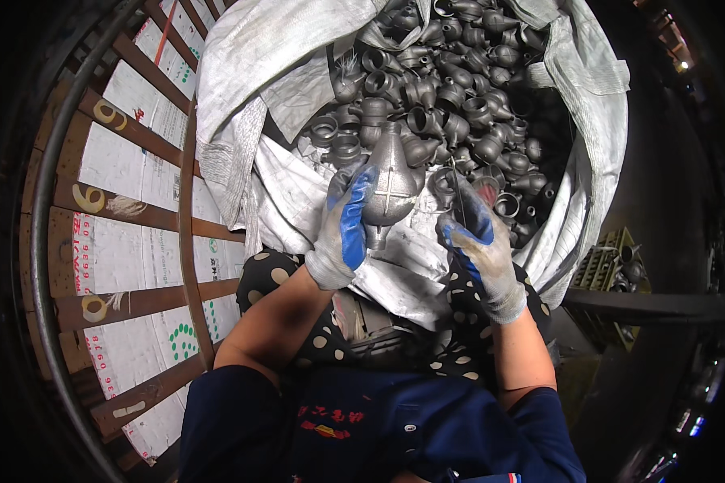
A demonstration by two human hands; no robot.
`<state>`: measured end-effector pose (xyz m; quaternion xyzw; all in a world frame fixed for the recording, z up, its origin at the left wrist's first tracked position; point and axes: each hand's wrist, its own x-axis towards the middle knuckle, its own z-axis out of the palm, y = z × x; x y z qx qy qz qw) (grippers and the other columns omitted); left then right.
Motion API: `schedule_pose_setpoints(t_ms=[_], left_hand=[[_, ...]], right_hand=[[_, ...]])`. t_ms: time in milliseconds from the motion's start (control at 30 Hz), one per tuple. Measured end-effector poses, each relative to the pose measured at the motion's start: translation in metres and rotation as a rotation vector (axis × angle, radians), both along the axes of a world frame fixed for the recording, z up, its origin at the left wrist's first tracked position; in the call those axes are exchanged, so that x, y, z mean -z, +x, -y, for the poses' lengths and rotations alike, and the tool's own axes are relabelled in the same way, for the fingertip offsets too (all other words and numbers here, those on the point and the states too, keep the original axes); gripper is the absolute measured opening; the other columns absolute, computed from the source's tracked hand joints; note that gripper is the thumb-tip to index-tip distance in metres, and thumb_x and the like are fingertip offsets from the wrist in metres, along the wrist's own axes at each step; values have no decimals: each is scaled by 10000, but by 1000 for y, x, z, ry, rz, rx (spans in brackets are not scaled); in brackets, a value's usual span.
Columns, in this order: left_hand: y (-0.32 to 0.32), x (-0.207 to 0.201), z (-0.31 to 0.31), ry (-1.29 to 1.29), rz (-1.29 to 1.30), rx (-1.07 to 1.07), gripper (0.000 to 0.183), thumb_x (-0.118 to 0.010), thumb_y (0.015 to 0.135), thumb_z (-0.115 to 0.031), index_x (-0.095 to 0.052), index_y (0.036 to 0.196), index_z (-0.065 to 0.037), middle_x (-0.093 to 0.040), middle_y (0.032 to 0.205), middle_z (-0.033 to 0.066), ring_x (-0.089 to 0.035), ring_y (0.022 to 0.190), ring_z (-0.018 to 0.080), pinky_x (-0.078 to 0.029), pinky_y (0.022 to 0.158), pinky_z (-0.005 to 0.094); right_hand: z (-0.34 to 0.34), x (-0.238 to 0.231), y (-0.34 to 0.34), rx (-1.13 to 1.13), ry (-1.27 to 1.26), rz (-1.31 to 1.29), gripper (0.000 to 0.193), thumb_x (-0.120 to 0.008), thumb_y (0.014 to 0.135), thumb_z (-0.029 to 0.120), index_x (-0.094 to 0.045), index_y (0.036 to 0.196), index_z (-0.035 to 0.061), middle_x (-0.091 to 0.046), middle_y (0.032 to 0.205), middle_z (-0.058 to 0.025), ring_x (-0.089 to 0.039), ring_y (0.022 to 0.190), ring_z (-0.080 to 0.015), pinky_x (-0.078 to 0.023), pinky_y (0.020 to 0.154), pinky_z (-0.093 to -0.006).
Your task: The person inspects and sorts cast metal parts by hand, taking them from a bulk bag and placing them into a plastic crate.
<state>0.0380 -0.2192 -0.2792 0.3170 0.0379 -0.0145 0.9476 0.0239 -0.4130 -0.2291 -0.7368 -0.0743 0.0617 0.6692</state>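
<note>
My left hand (344, 219), in a grey work glove with blue-coated palm, is closed around a grey metal bulb-shaped casting (389, 183). The casting has a tapered neck at its far end, a short stub at the near end and a raised seam down its side. To its right, my right hand (481, 241), gloved alike, is closed on a thin dark tool (457, 187) that points away from me. Its tip is apart from the casting, and the fingers hide its lower part, so its kind is unclear.
A large white woven sack (254, 56) stands open in front of me, with many grey metal castings (459, 105) heaped inside. A metal cage rail (187, 201) with white cartons (129, 258) behind it is on the left. A yellowish crate (600, 270) sits at the right.
</note>
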Motion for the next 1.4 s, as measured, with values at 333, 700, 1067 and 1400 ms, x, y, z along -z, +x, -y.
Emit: schedule_pose_setpoints(t_ms=[333,700,1067,1400], left_hand=[[-8,1,10,269,133,80,536,-599,880,-202,-378,1317,15,-490,1238,130,-508,1132,196,-432,967,328],[-8,-14,11,-201,-100,331,541,-470,950,-406,-404,1320,-16,-572,1176,164,-622,1000,256,-530,873,385],[-2,-3,11,-373,-163,446,584,-457,944,-451,-394,1317,-5,-576,1150,182,-629,978,284,-562,817,410],[-2,-5,19,-439,-217,461,547,-472,943,-430,-401,1322,-43,-561,1185,169,-627,992,270,-566,813,420]], right_hand=[[-21,25,7,-1,-163,70,804,-800,697,217,-392,1312,-103,-537,1237,-207,-522,1144,-234,-418,970,-324],[-15,11,5,-44,512,-363,547,-667,830,40,-434,1318,-43,-595,1108,-86,-586,932,-104,-483,833,-230],[3,7,3,43,233,-114,494,-713,780,75,-539,1230,-34,-624,1090,-85,-596,949,-116,-470,851,-251],[6,16,12,166,240,-96,460,-684,822,75,-528,1239,-43,-627,1122,-107,-587,983,-122,-456,885,-250]])
